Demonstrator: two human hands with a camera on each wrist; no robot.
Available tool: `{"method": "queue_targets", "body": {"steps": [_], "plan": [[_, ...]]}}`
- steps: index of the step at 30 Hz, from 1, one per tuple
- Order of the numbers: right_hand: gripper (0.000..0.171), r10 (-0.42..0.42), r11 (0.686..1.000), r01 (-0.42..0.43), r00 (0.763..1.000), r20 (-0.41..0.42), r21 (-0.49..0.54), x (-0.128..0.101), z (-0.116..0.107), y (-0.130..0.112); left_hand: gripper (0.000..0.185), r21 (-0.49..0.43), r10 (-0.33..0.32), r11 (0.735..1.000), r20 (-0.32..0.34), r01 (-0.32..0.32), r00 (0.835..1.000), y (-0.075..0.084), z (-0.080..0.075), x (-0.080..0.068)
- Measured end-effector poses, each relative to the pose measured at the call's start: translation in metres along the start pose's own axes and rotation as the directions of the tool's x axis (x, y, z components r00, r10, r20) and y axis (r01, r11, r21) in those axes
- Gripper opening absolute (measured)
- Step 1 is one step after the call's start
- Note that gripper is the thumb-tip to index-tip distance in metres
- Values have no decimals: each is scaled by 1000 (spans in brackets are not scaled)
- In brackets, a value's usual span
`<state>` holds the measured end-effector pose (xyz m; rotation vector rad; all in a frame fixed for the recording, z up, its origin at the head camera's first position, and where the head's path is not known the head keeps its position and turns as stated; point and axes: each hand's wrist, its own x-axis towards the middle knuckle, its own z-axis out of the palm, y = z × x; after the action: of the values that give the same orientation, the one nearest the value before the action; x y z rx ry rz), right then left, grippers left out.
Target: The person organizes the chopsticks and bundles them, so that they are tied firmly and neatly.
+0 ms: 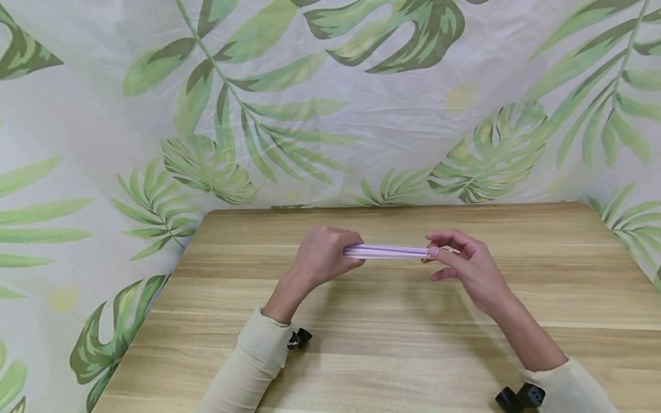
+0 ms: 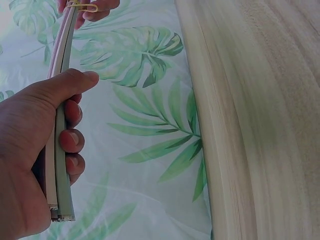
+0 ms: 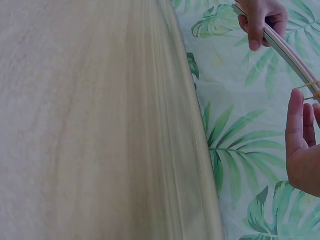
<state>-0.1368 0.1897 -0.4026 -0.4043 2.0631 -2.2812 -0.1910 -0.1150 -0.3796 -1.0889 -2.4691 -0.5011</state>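
Observation:
A bundle of thin pale purple strips (image 1: 384, 250) is held level above the wooden table (image 1: 392, 355). My left hand (image 1: 330, 253) grips its left end, fingers curled round it; the left wrist view shows the hand (image 2: 35, 135) wrapped round the strips (image 2: 61, 160). My right hand (image 1: 441, 252) is at the other end, where a thin yellow rubber band (image 1: 427, 251) loops the strips and stretches out between thumb and fingers. The right wrist view shows the band (image 3: 311, 90), the right hand's fingers (image 3: 300, 135) beside it, and the bundle (image 3: 290, 52) running up to the left hand (image 3: 260, 20).
A leaf-printed cloth (image 1: 330, 103) hangs behind the table and down both sides. The table's far edge (image 1: 397, 205) lies just beyond the hands. Black camera mounts show at both sleeves (image 1: 299, 338).

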Motion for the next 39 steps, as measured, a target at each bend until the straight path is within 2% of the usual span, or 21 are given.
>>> {"method": "queue_targets", "body": {"steps": [6,12,19,28,34,39], "plan": [[18,-17,999,17,1000,-12,-31,0,-7,-4,12,5,-27,1000,22,27,999,0,0,0],[12,-55,984,57,998,19,-171,-1,-12,-9,12,13,-50,999,49,49,998,0,0,1],[19,-24,952,27,1000,16,-306,-2,-9,-9,11,31,-42,999,55,40,998,1,0,-2],[21,-16,928,6,1000,-24,-373,-4,-3,-7,10,45,-45,998,65,42,997,6,3,-1],[27,9,886,-15,1000,-14,-463,-2,4,-4,8,46,-24,999,97,19,995,13,4,1],[32,21,893,-13,1000,12,-449,-3,-2,-11,12,61,-54,997,108,48,993,13,1,2]]}}
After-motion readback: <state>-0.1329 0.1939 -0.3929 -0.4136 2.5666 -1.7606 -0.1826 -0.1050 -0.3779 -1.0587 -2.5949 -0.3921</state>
